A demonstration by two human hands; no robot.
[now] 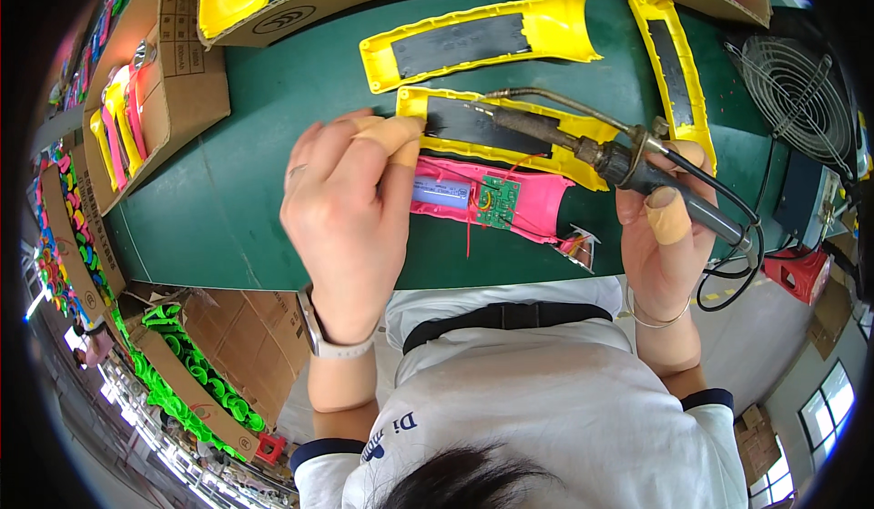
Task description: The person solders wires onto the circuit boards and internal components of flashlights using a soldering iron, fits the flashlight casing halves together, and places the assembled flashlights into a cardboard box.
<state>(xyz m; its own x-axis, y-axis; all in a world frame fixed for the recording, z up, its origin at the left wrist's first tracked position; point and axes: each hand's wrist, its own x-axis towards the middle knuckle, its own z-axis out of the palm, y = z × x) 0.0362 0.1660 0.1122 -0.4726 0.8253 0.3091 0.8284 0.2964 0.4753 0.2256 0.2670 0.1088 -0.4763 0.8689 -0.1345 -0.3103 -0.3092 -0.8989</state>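
Black-handled soldering iron (619, 163), held by the right grip (669, 227), slants leftward over a yellow casing (487, 136), pink casing (539, 204) between both grips, left grip (350, 195) bunched, its hold I can't tell!

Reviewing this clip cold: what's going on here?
A person holds a black-handled metal soldering iron in the right hand, over the nearest dark-panelled yellow plastic shell. The left hand is at that shell's left end; its grip is hidden. Alongside lies a pink plastic shell with a blue cylindrical battery and green circuit board.
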